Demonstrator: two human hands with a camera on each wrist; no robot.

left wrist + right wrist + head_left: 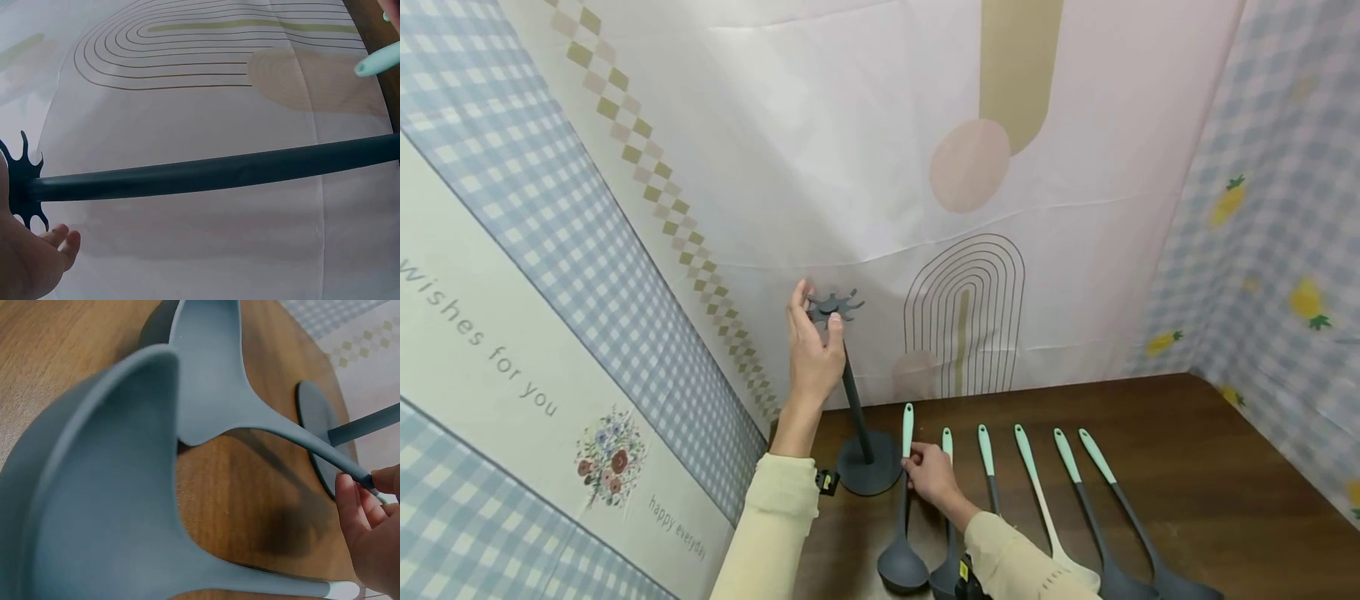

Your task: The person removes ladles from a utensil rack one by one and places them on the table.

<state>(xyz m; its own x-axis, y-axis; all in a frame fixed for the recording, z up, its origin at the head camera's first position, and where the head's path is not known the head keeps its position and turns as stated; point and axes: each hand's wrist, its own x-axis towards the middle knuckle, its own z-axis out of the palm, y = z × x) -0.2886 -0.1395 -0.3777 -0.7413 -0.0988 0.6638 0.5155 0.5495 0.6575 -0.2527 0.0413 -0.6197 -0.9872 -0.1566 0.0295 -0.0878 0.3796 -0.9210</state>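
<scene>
A dark utensil stand (pixel 854 400) with a round base and a hooked top stands at the left of the table. My left hand (pixel 816 354) holds its top, thumb and fingers on either side of the hooked disc (pixel 837 307). With thumb and fingertips, my right hand (pixel 932 473) pinches the leftmost ladle (pixel 902 565) where its mint handle meets the grey shaft. In the right wrist view, that ladle's shaft (pixel 294 432) is raised above the wood, casting a shadow. Beside it lies a second ladle (pixel 94 487), partly behind my right arm in the head view.
Further right lie several mint-handled utensils in a row: one partly hidden by my sleeve (pixel 987 450), a pale one (pixel 1041 500) and two dark ones (pixel 1090 517). Printed cloth walls (pixel 850 167) rise behind and on both sides of the wooden table (pixel 1217 475).
</scene>
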